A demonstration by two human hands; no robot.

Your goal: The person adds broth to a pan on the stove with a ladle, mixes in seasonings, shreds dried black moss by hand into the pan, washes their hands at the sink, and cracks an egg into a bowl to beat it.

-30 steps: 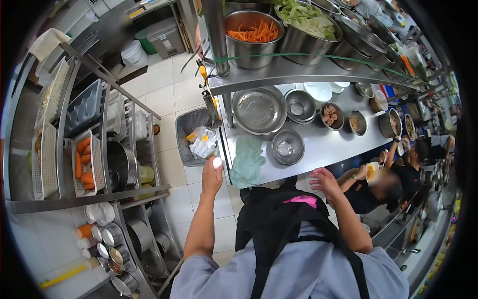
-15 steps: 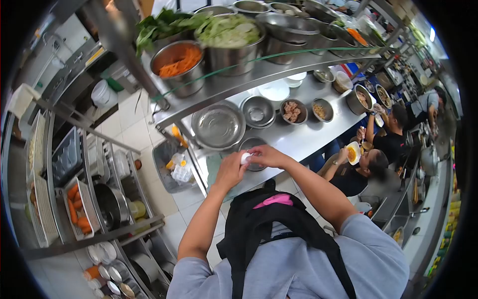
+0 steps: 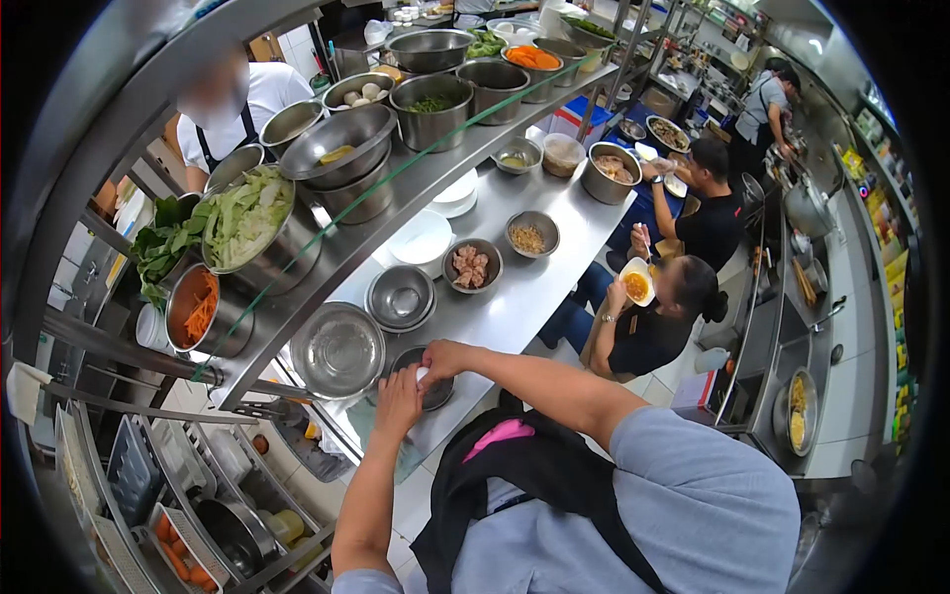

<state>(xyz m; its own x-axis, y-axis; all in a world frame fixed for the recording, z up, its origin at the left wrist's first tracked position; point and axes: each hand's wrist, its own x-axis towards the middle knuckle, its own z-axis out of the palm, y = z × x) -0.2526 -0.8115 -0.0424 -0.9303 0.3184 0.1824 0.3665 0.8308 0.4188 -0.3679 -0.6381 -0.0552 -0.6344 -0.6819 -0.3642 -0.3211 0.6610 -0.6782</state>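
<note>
Both hands meet over a small steel bowl point(image 3: 438, 393) near the edge of the steel counter. Between their fingers shows a white egg point(image 3: 423, 376), mostly covered. My left hand point(image 3: 399, 400) is closed around its left side, and my right hand point(image 3: 448, 358) grips it from the right. Just beyond lies a wide shallow steel basin point(image 3: 337, 348). Stacked steel bowls point(image 3: 400, 297) stand beside it. Farther right are a bowl of raw meat pieces point(image 3: 471, 265) and a bowl of chopped light-brown food point(image 3: 532, 235).
Overhead, a steel shelf point(image 3: 396, 203) carries lettuce point(image 3: 247, 220), shredded carrot point(image 3: 202, 309) and several pots. At right, a person point(image 3: 648, 332) holds a dish of orange food point(image 3: 637, 282); another person point(image 3: 714, 198) is beyond. Storage racks point(image 3: 188, 465) stand at lower left.
My view has swung to the right, so the counter and shelf appear tilted and shifted left. Both hands are still closed on the egg over the small bowl.
</note>
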